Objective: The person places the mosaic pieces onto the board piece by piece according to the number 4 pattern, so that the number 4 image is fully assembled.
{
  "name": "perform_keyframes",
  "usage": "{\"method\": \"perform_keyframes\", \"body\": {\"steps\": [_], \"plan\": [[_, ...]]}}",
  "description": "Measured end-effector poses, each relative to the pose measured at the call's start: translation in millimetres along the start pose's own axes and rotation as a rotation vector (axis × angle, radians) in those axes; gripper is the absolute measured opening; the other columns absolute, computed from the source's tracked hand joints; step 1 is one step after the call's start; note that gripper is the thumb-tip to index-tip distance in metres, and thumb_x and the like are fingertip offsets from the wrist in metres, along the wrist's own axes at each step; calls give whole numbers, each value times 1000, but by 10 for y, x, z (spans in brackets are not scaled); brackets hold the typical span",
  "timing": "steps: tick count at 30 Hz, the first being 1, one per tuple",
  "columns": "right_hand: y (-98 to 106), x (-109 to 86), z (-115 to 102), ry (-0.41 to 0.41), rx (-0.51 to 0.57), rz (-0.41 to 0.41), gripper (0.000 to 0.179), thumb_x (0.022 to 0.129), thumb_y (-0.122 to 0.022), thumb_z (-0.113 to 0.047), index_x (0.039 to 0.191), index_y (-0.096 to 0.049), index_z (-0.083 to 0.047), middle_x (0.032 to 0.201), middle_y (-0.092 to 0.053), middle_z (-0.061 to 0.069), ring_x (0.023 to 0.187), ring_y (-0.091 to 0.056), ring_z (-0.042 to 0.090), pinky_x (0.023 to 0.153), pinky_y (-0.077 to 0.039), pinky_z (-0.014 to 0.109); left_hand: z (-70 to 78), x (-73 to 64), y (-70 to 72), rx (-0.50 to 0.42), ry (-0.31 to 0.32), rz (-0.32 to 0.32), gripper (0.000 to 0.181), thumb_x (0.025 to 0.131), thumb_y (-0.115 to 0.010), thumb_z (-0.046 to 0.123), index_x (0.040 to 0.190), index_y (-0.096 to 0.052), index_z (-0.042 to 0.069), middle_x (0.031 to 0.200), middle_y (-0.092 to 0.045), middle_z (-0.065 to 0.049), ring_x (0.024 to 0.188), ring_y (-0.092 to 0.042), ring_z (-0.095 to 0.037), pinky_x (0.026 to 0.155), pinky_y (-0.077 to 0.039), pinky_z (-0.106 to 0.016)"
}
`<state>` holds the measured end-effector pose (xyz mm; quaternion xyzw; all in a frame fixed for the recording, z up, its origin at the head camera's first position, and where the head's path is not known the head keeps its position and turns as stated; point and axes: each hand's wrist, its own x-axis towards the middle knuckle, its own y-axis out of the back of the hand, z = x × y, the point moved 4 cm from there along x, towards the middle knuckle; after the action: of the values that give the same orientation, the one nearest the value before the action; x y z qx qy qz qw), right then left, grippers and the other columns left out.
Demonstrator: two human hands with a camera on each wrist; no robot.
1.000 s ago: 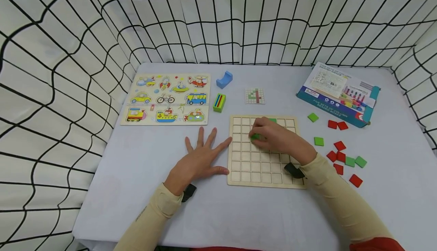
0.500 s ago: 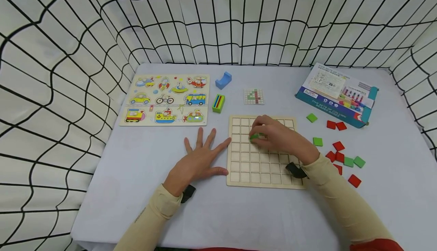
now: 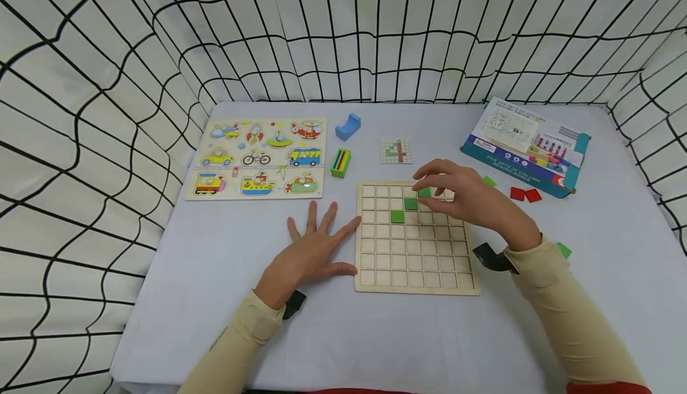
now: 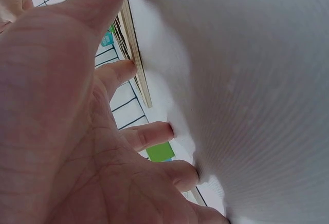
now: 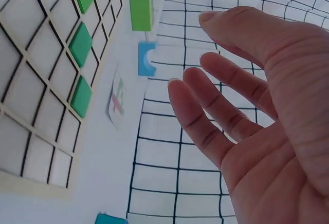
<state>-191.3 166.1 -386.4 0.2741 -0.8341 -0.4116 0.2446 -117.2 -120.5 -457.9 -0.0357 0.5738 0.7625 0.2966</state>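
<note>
Right of the grid board [image 3: 415,245], a sleeve [image 3: 576,316] is screening part of the table [image 3: 397,340]. Left of it, the left hand [image 3: 311,254] is resting, grip splayed, touching the edge; over it, the right hand [image 3: 467,194] is hovering, grip loosely parted. Three green tiles [image 3: 410,204] are lying diagonally on the board, two red tiles [image 3: 517,194] to its right, one card [image 3: 396,151] beyond.

The table [image 3: 408,334] bears a grid board [image 3: 402,261], box [image 3: 507,164], tiles [image 3: 517,194] and probably a card [image 3: 396,151].
</note>
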Motion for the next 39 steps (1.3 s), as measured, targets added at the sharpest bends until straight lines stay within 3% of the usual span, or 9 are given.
{"method": "perform_keyframes", "body": {"steps": [2, 12, 25, 31, 34, 39], "plan": [[58, -30, 20, -10, -15, 6, 23, 94, -83, -11, 117, -81, -11, 132, -70, 13, 118, -69, 30, 82, -66, 46, 1, 5, -5, 1, -3, -2, 100, 91, -76, 63, 172, -24, 36, 181, -2, -22, 163, 12, -60, 115, -4, -92], [287, -196, 89, -51, -79, 85, 26, 91, -85, -8, 116, -80, -10, 131, -70, 12, 97, -72, 24, 70, -61, 27, 0, 23, -5, 6, -4, 5, 100, 91, -77, 62, 171, -24, 35, 181, -2, -22, 162, 12, -60, 115, -3, -93], [419, -594, 239, -142, -125, 116, 31, 88, -88, -8, 118, -81, -11, 132, -71, 12, 94, -74, 25, 71, -61, 25, 5, 26, 2, -5, -5, -3, 100, 90, -78, 61, 171, -25, 35, 181, -2, -22, 162, 13, -60, 115, -2, -93], [434, -782, 363, -185, -160, 126, 34, 84, -91, -6, 115, -81, -12, 131, -70, 12, 87, -75, 19, 70, -59, 20, -5, 15, -2, -8, -2, -5, 100, 91, -78, 61, 171, -24, 34, 181, -2, -22, 162, 13, -60, 115, -2, -93], [412, -862, 441, -213, -136, 110, 36, 84, -91, -7, 118, -80, -11, 134, -68, 14, 87, -75, 20, 68, -58, 19, -13, 13, -5, -2, 6, -10, 100, 91, -77, 62, 172, -24, 35, 181, -1, -22, 162, 13, -60, 115, -2, -92], [334, -1001, 594, -359, -71, 7, 42, 89, -89, -15, 129, -76, -11, 146, -59, 18, 102, -72, 30, 74, -62, 28, -4, 24, -10, 4, -3, 0, 99, 91, -78, 60, 171, -26, 33, 181, -4, -24, 162, 10, -62, 114, -4, -93]]}}
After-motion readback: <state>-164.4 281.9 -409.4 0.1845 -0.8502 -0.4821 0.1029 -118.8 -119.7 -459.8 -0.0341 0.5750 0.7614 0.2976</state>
